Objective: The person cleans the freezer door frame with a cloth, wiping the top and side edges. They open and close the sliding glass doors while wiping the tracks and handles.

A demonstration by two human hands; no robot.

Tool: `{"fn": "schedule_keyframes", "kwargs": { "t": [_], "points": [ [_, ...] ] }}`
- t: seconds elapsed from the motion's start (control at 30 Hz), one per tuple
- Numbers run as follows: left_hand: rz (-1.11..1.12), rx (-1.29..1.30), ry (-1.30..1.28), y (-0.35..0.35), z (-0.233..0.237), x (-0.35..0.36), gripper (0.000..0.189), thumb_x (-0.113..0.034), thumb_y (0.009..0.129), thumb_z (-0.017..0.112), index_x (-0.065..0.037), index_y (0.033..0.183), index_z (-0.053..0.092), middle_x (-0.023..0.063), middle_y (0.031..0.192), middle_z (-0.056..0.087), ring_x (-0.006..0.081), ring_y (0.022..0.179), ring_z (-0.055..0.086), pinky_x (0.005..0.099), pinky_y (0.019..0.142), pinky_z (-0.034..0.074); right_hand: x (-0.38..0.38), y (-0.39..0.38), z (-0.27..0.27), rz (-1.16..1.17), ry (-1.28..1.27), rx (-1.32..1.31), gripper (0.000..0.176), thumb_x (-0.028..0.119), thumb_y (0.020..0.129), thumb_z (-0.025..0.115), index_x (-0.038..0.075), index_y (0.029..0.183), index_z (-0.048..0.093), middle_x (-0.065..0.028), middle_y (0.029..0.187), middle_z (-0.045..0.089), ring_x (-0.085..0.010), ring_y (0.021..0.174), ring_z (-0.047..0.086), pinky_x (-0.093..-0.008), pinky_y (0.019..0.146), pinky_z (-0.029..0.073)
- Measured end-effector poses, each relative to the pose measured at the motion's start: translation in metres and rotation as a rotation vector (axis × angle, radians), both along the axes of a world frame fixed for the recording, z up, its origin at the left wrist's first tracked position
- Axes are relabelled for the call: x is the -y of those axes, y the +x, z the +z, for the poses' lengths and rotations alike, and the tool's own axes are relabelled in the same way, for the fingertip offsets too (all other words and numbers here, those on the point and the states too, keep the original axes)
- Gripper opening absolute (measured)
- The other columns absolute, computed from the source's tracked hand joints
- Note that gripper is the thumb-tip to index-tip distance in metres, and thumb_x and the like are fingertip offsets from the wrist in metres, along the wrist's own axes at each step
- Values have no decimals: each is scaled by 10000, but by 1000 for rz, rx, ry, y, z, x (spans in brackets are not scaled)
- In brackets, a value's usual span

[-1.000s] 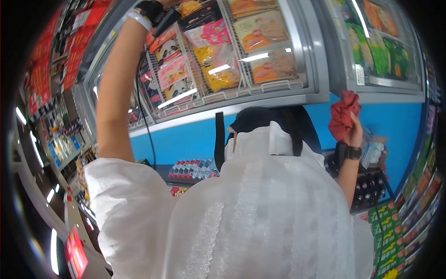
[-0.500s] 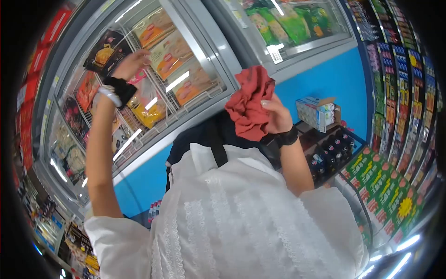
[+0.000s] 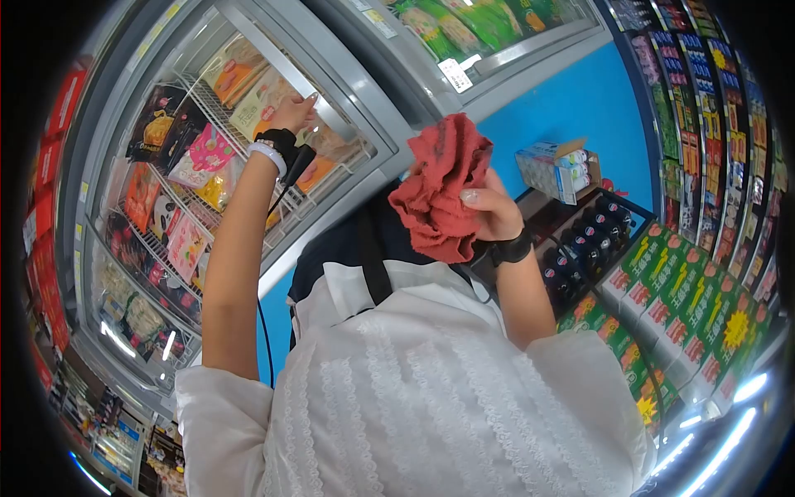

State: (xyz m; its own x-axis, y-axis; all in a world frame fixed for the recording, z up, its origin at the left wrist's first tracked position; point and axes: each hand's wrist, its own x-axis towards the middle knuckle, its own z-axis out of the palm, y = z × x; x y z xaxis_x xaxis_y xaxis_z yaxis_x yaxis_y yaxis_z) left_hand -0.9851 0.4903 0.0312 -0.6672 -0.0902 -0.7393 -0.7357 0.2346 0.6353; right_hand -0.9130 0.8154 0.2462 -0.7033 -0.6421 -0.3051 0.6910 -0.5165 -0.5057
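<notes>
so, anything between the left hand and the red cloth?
The freezer's silver frame lies between left hand and red cloth in the image; one view can't settle whether it obstructs at their height. Right hand grips the cloth's far side.

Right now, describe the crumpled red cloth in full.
The crumpled red cloth looks soft and towel-like, bunched into deep folds with uneven edges. The right hand grips it from the side, thumb on the near face. It appears held up in the air, its top partly overlapping the grey metal freezer frame in view. Its far side is hidden.
</notes>
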Motion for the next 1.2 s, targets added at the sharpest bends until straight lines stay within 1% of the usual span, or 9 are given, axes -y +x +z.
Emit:
{"fn": "schedule_keyframes", "kwargs": {
  "t": [0.17, 0.23, 0.33, 0.43, 0.5, 0.57, 0.83, 1.0, 1.2],
  "points": [
    [-73, -85, -198, 1, -49, 16, 380, -393, 852, 626, -30, 955, 580, -2, 788, 609, 75, 679, 567, 207, 569, 430, -118, 9, -99, -80, 1113, -253, 360, 163, 770, 684, 5, 1078, 588, -89, 995, 653, -178, 887, 627, -319, 772, 497],
    [-48, -79, -158, 2, -34, 6, 375, -386, 849, 633, -31, 959, 581, 3, 783, 611, 82, 671, 574, 212, 556, 422, -216, 61, -180, 583, 2153, -458, 349, 302, 742, 685, 84, 1011, 638, -215, 932, 647, -379, 879, 616, -424, 752, 495],
    [2, -88, -136, 1, -31, 2, 371, -376, 843, 645, -33, 970, 585, 13, 796, 623, 90, 675, 589, 221, 546, 417, -325, 144, -207, 51, 1663, -58, 395, 189, 687, 722, 29, 1041, 654, -114, 867, 683, -164, 843, 648, -324, 766, 494],
    [-22, -80, -156, 2, -19, -8, 376, -367, 836, 658, -30, 991, 590, 28, 835, 643, 92, 694, 604, 228, 558, 431, -373, 183, -205, 590, 1786, 22, 409, 165, 670, 737, -1, 1034, 647, -85, 805, 675, -150, 790, 640, -312, 729, 500],
    [-46, -74, -172, -1, -18, -15, 382, -359, 832, 666, -26, 1003, 592, 36, 855, 652, 94, 701, 610, 231, 567, 443, -391, 206, -222, -161, 1775, 118, 329, 138, 701, 718, 8, 997, 661, -68, 787, 669, -148, 754, 635, -304, 696, 501],
    [46, -99, -173, 1, -31, -11, 362, -323, 826, 682, -40, 1034, 595, 43, 874, 658, 98, 691, 610, 234, 600, 468, -355, 186, -190, 25, 2078, -14, 205, 137, 743, 704, 41, 923, 684, -28, 762, 658, -145, 714, 628, -293, 673, 499],
    [279, -71, 262, -18, -48, -5, 318, -302, 819, 688, -14, 941, 632, 80, 929, 663, 146, 828, 623, 249, 668, 511, -226, 94, -146, -582, 504, 278, 462, 199, 848, 605, 19, 1252, 471, -108, 1150, 588, -225, 1008, 593, -365, 846, 488],
    [354, 53, 65, -30, -33, -22, 219, -220, 784, 646, -18, 867, 653, 43, 789, 704, 101, 611, 633, 230, 458, 441, -102, 37, -70, -564, 202, 152, 482, 158, 855, 563, -14, 1281, 415, -136, 1202, 553, -274, 1046, 574, -397, 898, 465],
    [393, 87, 394, -26, -37, -18, 189, -230, 799, 657, -63, 887, 649, 36, 792, 664, 129, 638, 605, 267, 569, 499, -50, 29, -48, -433, 83, 124, 487, 135, 864, 536, -20, 1300, 382, -148, 1245, 517, -268, 1100, 542, -393, 936, 442]
  ]
}}
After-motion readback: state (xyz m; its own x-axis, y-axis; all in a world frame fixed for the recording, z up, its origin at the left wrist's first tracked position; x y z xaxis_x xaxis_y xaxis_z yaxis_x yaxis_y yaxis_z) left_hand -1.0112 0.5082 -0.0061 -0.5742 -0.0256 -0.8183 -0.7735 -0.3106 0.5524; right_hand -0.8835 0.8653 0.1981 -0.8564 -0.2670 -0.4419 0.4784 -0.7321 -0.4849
